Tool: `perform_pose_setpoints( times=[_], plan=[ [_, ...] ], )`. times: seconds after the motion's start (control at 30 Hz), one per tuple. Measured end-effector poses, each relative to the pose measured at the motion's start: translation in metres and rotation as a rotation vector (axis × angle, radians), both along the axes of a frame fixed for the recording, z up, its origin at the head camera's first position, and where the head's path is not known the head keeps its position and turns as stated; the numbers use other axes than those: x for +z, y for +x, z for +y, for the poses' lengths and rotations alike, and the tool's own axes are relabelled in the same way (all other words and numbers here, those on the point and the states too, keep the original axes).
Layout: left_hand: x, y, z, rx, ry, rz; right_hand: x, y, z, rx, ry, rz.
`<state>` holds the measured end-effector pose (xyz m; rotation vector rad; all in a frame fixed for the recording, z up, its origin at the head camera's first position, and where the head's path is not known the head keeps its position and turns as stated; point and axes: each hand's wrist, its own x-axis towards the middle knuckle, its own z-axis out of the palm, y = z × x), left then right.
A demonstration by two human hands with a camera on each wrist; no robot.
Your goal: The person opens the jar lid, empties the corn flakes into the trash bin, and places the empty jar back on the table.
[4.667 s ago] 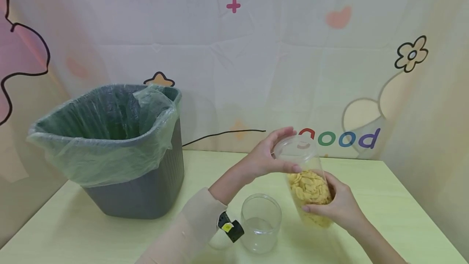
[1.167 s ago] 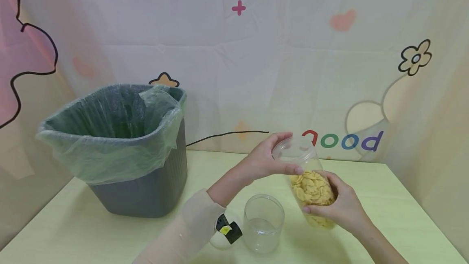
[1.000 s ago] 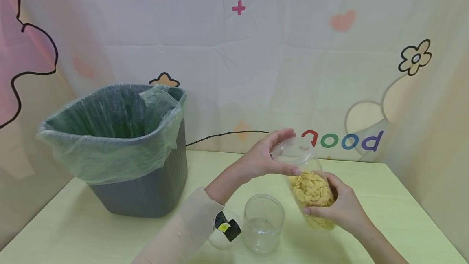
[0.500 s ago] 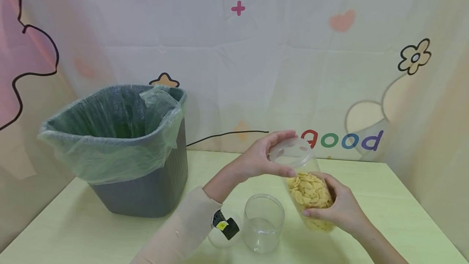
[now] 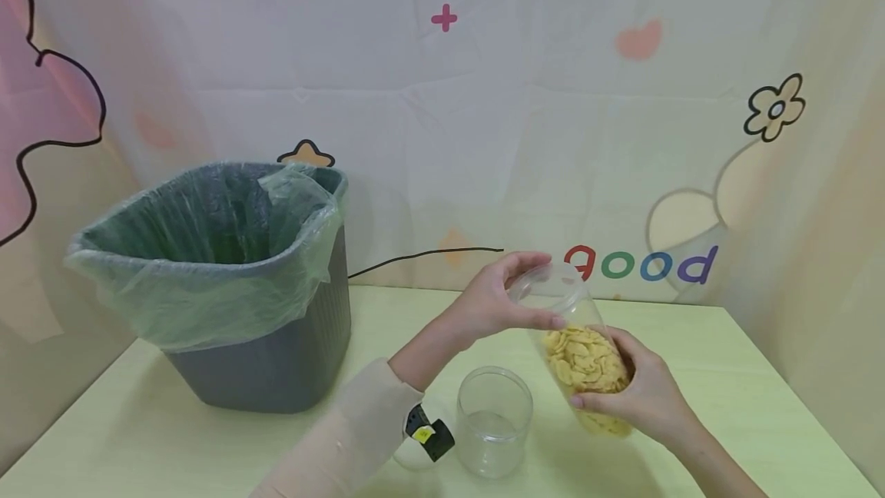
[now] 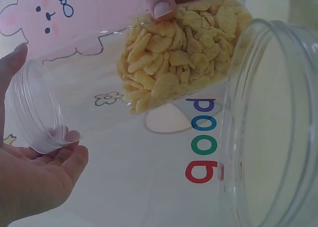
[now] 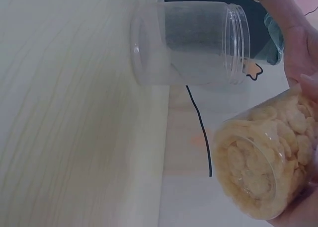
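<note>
My right hand point(image 5: 646, 386) grips a clear plastic jar point(image 5: 600, 313) around its lower body, thumb in front. Yellow corn flakes point(image 5: 588, 360) fill its lower part. The jar leans left, raised over the table. My left hand point(image 5: 487, 306) holds the clear lid point(image 5: 549, 289) at its top, thumb on the near side and fingers behind. From the left wrist view, the lid point(image 6: 32, 108) sits at the jar's mouth, and the upper part of the jar holds no flakes. The right wrist view shows the jar's base point(image 7: 248, 172) close up.
An empty clear jar point(image 5: 494, 421) without a lid stands upright on the pale table point(image 5: 733, 406), in front of the hands. A round clear lid point(image 5: 412, 453) lies beside it, partly behind the wrist camera point(image 5: 432, 435). At left stands a grey bin point(image 5: 276, 367) with a green liner point(image 5: 207, 306).
My left thumb and fingers have shifted slightly back and forth around the lid. The flake jar has moved a little left and down. The empty jar stays put; the head view has shifted slightly.
</note>
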<state>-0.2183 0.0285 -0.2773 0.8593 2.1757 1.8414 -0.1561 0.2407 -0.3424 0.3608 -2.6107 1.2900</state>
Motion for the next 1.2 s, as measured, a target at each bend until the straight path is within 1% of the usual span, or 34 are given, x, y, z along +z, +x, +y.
perform_pose_setpoints(
  times=[0.2,0.27,0.3,0.37,0.4,0.47,0.53,0.63,0.7,0.8,0.9,1.0,1.2],
  plan=[
    [0.000,0.006,0.006,0.120,-0.027,-0.026,0.001,0.000,0.000,-0.029,0.023,0.007],
    [0.000,0.007,0.006,0.140,-0.039,-0.039,0.001,0.000,0.000,-0.031,0.024,0.008],
    [0.000,0.007,0.006,0.140,-0.044,-0.043,0.001,0.000,0.000,-0.032,0.026,0.008],
    [0.000,0.007,0.005,0.120,-0.057,-0.039,0.001,0.000,0.000,-0.030,0.025,0.002],
    [0.000,0.007,0.004,0.101,-0.059,-0.037,0.001,-0.001,0.000,-0.030,0.026,-0.001],
    [0.001,0.006,0.001,0.052,-0.061,-0.030,0.002,-0.001,0.001,-0.024,0.020,-0.004],
    [0.002,0.004,-0.002,-0.011,-0.053,-0.021,0.002,-0.001,0.002,-0.012,0.009,-0.004],
    [0.003,0.002,-0.007,-0.098,-0.025,-0.015,0.003,-0.001,0.003,0.012,-0.017,0.002],
    [0.004,0.000,-0.009,-0.144,-0.006,-0.010,0.003,0.000,0.004,0.029,-0.032,0.005],
    [0.004,-0.001,-0.010,-0.188,0.026,-0.006,0.003,0.000,0.004,0.053,-0.051,0.004],
    [0.003,-0.002,-0.010,-0.200,0.049,-0.003,0.003,0.001,0.004,0.072,-0.063,0.001],
    [0.003,-0.002,-0.010,-0.192,0.065,-0.006,0.003,0.001,0.004,0.079,-0.065,0.001],
    [0.003,0.001,-0.007,-0.135,0.067,-0.010,0.002,0.001,0.004,0.073,-0.057,0.021]
  ],
)
